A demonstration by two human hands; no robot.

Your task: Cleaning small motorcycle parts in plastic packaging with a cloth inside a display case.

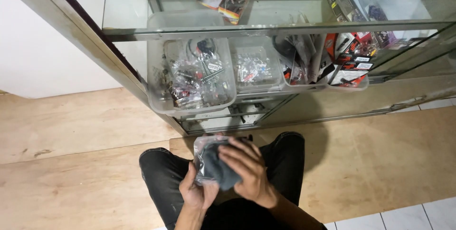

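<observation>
Above the person's lap, between both hands, sits a clear plastic bag (209, 161) with a dark grey, soft-looking item (219, 167) partly out of it. The left hand (198, 193) cups the bag from below, palm up and fingers curled round its lower edge, likely to steady the slack plastic. The right hand (248, 170) lies over the dark item from the other side, fingers spread and bent across it, closed on it rather than hanging loose; whether it pinches the item alone or the bag too I cannot tell. Held this close to the body, the bundle sits over the black-trousered knees (164, 173), which suggests the person is crouched or seated on the floor.

Just beyond the knees stands a glass display cabinet (128, 33) with a metal frame. On its lower shelf, near the front edge, a row of clear plastic tubs holds small wares: the biggest tub (190, 68), at the left end, is full of small bagged metal parts; a smaller tub (256, 66) next to it holds more bagged bits; further right are tubs of red-and-black carded packs (351, 64). Boxed goods (225, 0) lie on the shelf above. Wooden floor boards (71, 130) run under everything, with white tiles (418, 215) at the near right corner.
</observation>
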